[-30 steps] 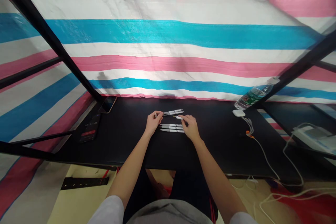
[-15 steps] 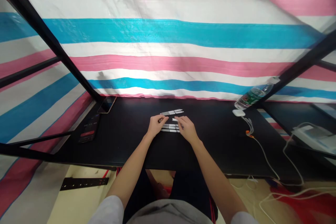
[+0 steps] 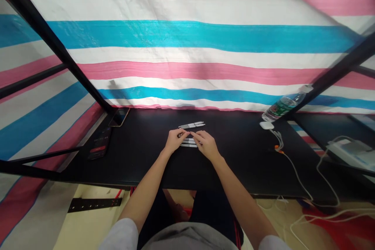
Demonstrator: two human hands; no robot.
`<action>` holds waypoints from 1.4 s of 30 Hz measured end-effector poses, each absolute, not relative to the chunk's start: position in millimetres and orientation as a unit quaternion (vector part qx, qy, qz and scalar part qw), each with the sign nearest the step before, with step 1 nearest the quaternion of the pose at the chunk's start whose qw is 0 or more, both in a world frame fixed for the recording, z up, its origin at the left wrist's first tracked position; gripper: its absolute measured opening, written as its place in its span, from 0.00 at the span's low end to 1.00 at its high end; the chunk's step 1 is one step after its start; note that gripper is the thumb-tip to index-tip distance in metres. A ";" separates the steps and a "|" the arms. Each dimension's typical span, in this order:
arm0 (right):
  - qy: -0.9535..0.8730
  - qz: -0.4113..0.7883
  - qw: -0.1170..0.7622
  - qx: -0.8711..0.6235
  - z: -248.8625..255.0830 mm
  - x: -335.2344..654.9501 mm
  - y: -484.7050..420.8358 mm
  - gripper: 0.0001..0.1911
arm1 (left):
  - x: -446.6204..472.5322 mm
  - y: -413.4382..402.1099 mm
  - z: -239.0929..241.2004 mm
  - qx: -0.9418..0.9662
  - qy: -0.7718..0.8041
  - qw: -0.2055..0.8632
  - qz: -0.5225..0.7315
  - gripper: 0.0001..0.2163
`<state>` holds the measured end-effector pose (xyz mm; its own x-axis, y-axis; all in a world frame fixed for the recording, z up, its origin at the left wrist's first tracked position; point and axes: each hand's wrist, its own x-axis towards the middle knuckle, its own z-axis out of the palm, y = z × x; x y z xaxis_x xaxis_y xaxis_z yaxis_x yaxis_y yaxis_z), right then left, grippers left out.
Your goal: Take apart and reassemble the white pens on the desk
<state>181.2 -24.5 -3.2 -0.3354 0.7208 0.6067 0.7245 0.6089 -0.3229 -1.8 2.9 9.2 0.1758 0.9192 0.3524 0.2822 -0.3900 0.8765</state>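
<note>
Black desk (image 3: 140,168), lots of open room L & R of the hands; near edge well below them, far edge just past the pens. Phone (image 3: 119,117) by far-left corner, water bottle (image 3: 283,105) far right. Two white pens (image 3: 191,125) lie side by side just beyond the hands; more white pens (image 3: 189,145) lie right under them. Left hand (image 3: 175,140) & right hand (image 3: 206,145) nearly meet, curled low over the pens; can't tell if pinching.
</note>
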 end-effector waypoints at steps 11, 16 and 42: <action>-0.769 -0.023 0.416 -0.484 -4.8 187.2 -22.3 0.14 | -3.1 2.9 10.5 0.660 0.431 0.386 0.479 0.14; -0.776 -0.014 0.401 -0.487 -4.7 186.5 -22.4 0.14 | -2.0 3.0 10.9 0.666 0.428 0.383 0.476 0.12; -0.738 0.015 0.444 -0.509 -9.5 191.0 -19.4 0.13 | -2.9 5.5 13.1 0.614 0.444 0.409 0.508 0.10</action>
<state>191.0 -19.4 -9.5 -0.0890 0.7636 0.6395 0.7373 0.4822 -0.4732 -2.9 5.5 13.1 0.0900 0.9613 0.2602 0.1306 -0.2704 0.9538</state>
